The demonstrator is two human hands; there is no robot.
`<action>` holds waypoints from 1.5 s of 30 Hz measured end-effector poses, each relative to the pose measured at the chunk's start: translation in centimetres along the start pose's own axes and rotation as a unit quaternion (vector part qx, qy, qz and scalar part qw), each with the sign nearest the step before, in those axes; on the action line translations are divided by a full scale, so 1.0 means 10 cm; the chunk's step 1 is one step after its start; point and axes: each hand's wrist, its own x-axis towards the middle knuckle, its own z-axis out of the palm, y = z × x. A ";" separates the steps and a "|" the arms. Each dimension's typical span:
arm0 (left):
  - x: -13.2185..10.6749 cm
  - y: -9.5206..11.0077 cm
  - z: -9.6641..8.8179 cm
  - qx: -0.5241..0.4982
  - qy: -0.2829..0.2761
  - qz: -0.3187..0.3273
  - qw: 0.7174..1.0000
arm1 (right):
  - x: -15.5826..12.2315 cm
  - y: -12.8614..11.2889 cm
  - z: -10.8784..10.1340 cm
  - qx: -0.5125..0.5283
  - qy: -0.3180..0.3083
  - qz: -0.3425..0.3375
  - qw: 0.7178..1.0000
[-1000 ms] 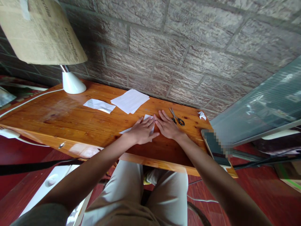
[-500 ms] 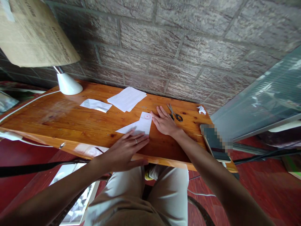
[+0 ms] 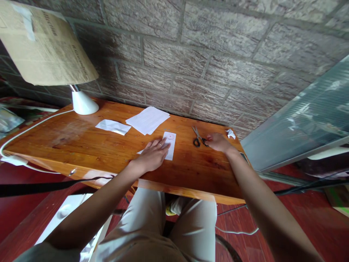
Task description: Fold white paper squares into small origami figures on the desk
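Observation:
My left hand [image 3: 155, 154] lies flat with fingers stretched out, pressing on a folded white paper [image 3: 170, 148] that has a round red stamp near its top. A pointed flap of this paper shows to the left of the hand; the rest of the flap is under it. My right hand [image 3: 218, 142] is at the scissors [image 3: 196, 134], its fingers curled at the right black handle loop. The scissors lie on the table with blades slightly apart, pointing toward the wall. Part of that loop is hidden by the fingers.
On the wooden table [image 3: 81, 145] lie a stack of white sheets [image 3: 148, 120], a creased paper strip [image 3: 113, 126] and a small crumpled paper [image 3: 230, 134]. A lamp [image 3: 85, 103] stands at the left. Behind is a stone wall [image 3: 163, 54]; a phone is mostly hidden by my right forearm.
My right hand has left the stamped paper and moved right to the scissors' handle, its fingers curling in. My left hand has shifted up slightly on the paper, covering more of the flap.

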 end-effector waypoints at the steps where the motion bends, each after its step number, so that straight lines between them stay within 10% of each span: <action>1: 0.05 -0.01 -0.01 -0.003 -0.002 0.012 1.000 | 0.01 -0.02 0.00 -0.008 -0.012 0.004 1.000; 7: -0.03 -0.17 0.02 -0.059 0.071 0.159 0.983 | 0.11 -0.13 -0.01 0.019 -0.060 0.020 0.998; 14: -0.25 -0.04 0.07 -0.089 0.069 0.122 0.986 | -0.02 -0.17 0.05 0.066 -0.114 0.028 0.991; 18: -0.32 0.01 0.04 -0.087 0.048 0.138 0.985 | -0.63 -0.23 0.10 0.241 -0.080 0.051 0.966; 24: -0.49 -0.07 -0.03 -0.101 -0.007 0.168 0.981 | -1.98 -0.44 0.37 0.522 -0.145 0.102 0.834; 29: -0.57 -0.03 0.00 -0.120 -0.001 0.174 0.977 | -2.56 -0.67 0.86 0.614 -0.130 0.167 0.760; 45: -0.58 0.10 0.05 -0.132 0.010 0.187 0.973 | -2.56 -0.97 1.02 0.624 -0.214 0.186 0.728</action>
